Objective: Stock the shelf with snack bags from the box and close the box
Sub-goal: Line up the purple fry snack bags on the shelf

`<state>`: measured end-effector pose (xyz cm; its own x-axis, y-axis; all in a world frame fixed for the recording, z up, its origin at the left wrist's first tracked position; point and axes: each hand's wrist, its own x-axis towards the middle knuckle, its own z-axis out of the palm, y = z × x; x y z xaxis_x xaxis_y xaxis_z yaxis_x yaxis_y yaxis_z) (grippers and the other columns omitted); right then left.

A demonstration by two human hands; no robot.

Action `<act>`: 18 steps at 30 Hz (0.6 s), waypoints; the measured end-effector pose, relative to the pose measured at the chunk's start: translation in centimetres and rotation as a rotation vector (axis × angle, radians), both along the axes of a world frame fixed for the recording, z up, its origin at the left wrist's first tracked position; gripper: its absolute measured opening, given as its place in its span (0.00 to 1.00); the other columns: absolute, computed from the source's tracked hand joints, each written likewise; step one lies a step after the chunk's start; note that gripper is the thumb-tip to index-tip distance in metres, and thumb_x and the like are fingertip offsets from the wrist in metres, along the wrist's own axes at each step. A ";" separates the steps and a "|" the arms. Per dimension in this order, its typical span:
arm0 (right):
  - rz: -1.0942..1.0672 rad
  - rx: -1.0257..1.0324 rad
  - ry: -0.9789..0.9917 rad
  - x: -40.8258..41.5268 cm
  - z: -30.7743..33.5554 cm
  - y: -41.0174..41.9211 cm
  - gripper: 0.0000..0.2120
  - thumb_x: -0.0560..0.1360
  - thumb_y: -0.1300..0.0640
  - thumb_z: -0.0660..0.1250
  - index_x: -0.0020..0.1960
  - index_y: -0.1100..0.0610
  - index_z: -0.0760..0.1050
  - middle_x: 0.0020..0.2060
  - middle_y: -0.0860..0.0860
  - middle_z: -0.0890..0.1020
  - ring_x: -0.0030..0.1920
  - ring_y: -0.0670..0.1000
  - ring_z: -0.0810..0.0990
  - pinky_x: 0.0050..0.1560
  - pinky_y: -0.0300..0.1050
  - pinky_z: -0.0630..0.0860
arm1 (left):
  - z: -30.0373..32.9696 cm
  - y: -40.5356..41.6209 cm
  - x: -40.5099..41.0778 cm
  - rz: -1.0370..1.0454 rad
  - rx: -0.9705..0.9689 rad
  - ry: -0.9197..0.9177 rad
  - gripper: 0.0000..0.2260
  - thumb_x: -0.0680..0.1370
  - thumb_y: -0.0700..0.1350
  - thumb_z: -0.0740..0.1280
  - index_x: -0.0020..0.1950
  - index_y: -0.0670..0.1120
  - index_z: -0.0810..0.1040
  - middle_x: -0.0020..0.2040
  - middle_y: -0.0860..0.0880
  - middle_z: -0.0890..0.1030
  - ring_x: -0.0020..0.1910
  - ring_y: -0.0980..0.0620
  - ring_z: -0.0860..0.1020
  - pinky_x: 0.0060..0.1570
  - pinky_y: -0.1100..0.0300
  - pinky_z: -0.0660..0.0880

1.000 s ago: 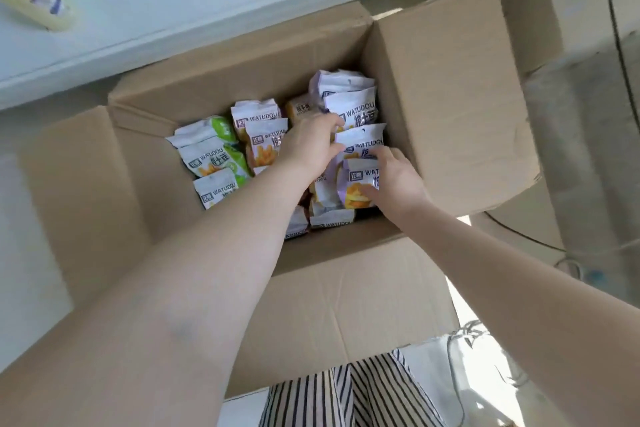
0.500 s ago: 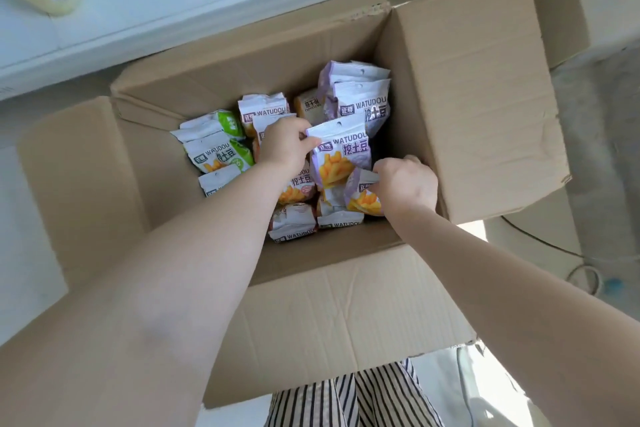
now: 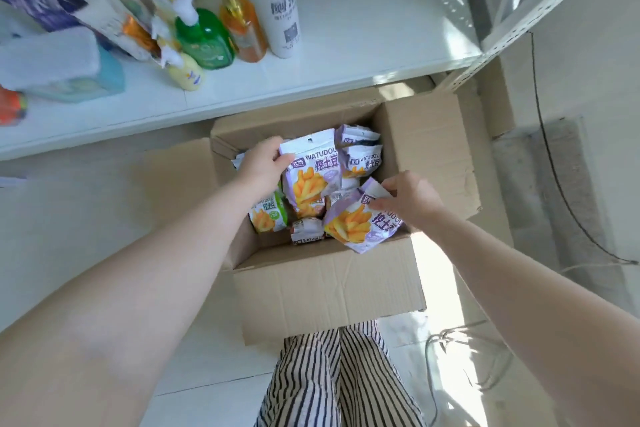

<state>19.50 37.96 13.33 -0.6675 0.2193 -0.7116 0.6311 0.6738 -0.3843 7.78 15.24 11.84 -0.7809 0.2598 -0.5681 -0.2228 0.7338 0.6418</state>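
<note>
A: What is the left hand (image 3: 260, 163) doing?
B: It pinches the upper left edge of a purple snack bag (image 3: 309, 177), thumb on the front, and holds it upright above the open cardboard box (image 3: 329, 288). Half a second ago that bag was still down among the others inside the box.

A: And the right hand (image 3: 410, 199)?
B: Fingers and thumb are curled around the top corner of a second purple bag (image 3: 362, 222). That bag is tilted and overhangs the near wall of the box; earlier it was low in the box's right corner, mostly under the hand.

A: What remains in the box?
B: A green bag (image 3: 268, 217) at the left, a small bag (image 3: 306, 234) against the near wall, and more purple bags (image 3: 362, 156) toward the far right corner.

A: And beyond the box?
B: The white shelf (image 3: 346, 55) now fills the top of the view, where before only its front edge showed. On it, to the far left of the box, stand a green pump bottle (image 3: 204, 42), an orange bottle (image 3: 246, 28) and a white bottle (image 3: 280, 7). Striped trousers (image 3: 332, 378) show below the box's near flap.
</note>
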 end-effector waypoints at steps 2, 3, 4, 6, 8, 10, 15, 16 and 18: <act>-0.037 -0.050 0.035 0.4 4.1 -0.2 0.19 0.70 0.52 0.76 0.42 0.69 0.77 0.34 0.64 0.76 0.33 0.57 0.70 0.34 0.45 0.60 | 4.2 -1.1 0.6 0.031 0.034 -0.009 0.08 0.79 0.43 0.63 0.41 0.45 0.69 0.37 0.42 0.76 0.36 0.47 0.71 0.39 0.55 0.65; -0.059 -0.080 0.051 0.6 6.1 -0.2 0.19 0.69 0.52 0.77 0.45 0.69 0.78 0.35 0.64 0.78 0.34 0.57 0.72 0.36 0.45 0.61 | 6.2 -1.7 0.9 0.051 0.063 -0.015 0.08 0.79 0.43 0.63 0.41 0.45 0.70 0.40 0.39 0.78 0.38 0.47 0.73 0.41 0.55 0.66; -0.085 -0.124 0.066 0.9 8.2 -0.3 0.20 0.68 0.52 0.77 0.46 0.69 0.79 0.34 0.61 0.77 0.33 0.55 0.73 0.37 0.44 0.61 | 8.1 -2.4 1.4 0.076 0.096 -0.017 0.07 0.79 0.43 0.63 0.41 0.46 0.70 0.42 0.38 0.78 0.40 0.47 0.74 0.43 0.54 0.67; -0.135 -0.225 0.117 1.6 12.3 -0.3 0.24 0.64 0.47 0.77 0.45 0.67 0.79 0.32 0.59 0.76 0.35 0.49 0.71 0.39 0.44 0.63 | 12.3 -3.4 2.5 0.143 0.168 -0.023 0.04 0.80 0.41 0.62 0.45 0.44 0.73 0.44 0.40 0.78 0.44 0.48 0.74 0.47 0.53 0.69; -0.179 -0.283 0.162 2.3 16.4 -0.3 0.21 0.64 0.46 0.78 0.44 0.64 0.81 0.34 0.58 0.79 0.36 0.48 0.75 0.41 0.44 0.68 | 16.8 -4.1 4.0 0.226 0.273 -0.037 0.02 0.80 0.39 0.61 0.50 0.44 0.73 0.47 0.45 0.79 0.47 0.49 0.75 0.50 0.54 0.72; -0.205 -0.345 0.196 3.0 20.6 -0.8 0.10 0.69 0.53 0.78 0.44 0.58 0.83 0.39 0.53 0.85 0.39 0.52 0.83 0.44 0.47 0.77 | 20.5 -5.0 5.5 0.302 0.339 -0.036 0.03 0.81 0.39 0.60 0.52 0.44 0.73 0.48 0.47 0.79 0.49 0.49 0.76 0.51 0.54 0.72; -0.161 -0.335 0.314 3.4 29.5 -3.6 0.06 0.70 0.56 0.77 0.43 0.58 0.84 0.42 0.57 0.87 0.46 0.59 0.85 0.52 0.57 0.80 | 28.8 -8.0 8.5 0.412 0.395 0.048 0.04 0.81 0.41 0.60 0.47 0.47 0.73 0.51 0.44 0.80 0.48 0.47 0.77 0.51 0.50 0.76; -0.144 -0.331 0.325 3.3 31.0 -4.4 0.07 0.70 0.56 0.77 0.42 0.59 0.83 0.41 0.57 0.86 0.42 0.57 0.85 0.49 0.56 0.80 | 30.2 -8.6 8.8 0.416 0.376 0.081 0.04 0.81 0.41 0.60 0.48 0.45 0.73 0.50 0.43 0.79 0.46 0.47 0.77 0.45 0.54 0.75; -0.096 -0.340 0.348 3.0 33.9 -6.3 0.11 0.70 0.55 0.77 0.42 0.64 0.82 0.38 0.59 0.85 0.39 0.55 0.81 0.43 0.51 0.76 | 32.6 -10.2 9.4 0.423 0.348 0.150 0.04 0.81 0.42 0.60 0.49 0.44 0.73 0.49 0.43 0.79 0.45 0.47 0.77 0.41 0.58 0.73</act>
<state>22.46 31.66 47.28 -0.8665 0.0858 -0.4918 0.4792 0.4189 -0.7713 17.15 5.08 44.47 -0.9233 0.0588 -0.3796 -0.3390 0.3404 0.8771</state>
